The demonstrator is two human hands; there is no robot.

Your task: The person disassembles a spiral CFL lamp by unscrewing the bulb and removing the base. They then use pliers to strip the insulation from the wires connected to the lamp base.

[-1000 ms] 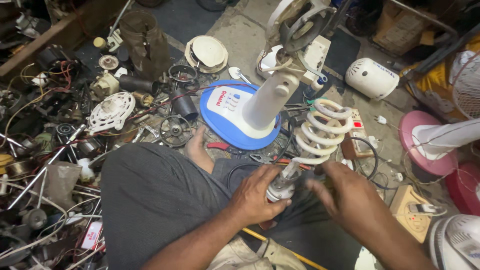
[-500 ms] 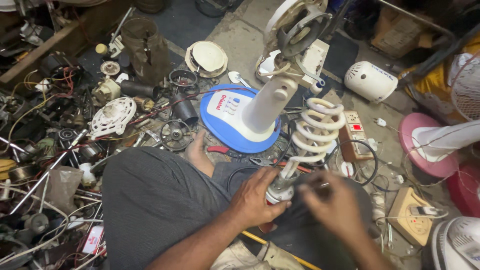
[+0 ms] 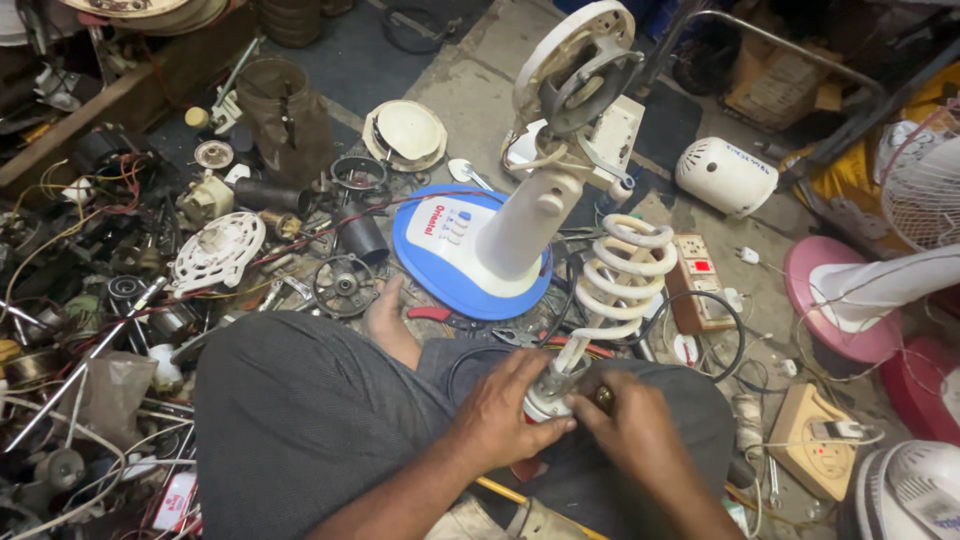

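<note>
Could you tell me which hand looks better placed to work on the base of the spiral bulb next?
Probably the right hand: its fingertips are at the base of the spiral bulb, while the left hand is wrapped around that base, steadying it.

Spiral lamp (image 3: pixel 622 280): smooth, glossy white glass tubing on a matt white plastic base. Fan stand (image 3: pixel 470 262): glossy blue and white plastic foot, smooth off-white plastic column. Trousers (image 3: pixel 300 410): matt grey woven cloth. Floor (image 3: pixel 480 60): rough, dusty concrete. Motor parts (image 3: pixel 345 285): dull, dark, grimy metal. Socket box (image 3: pixel 815 445): matt tan wood. All are showing wear
</note>
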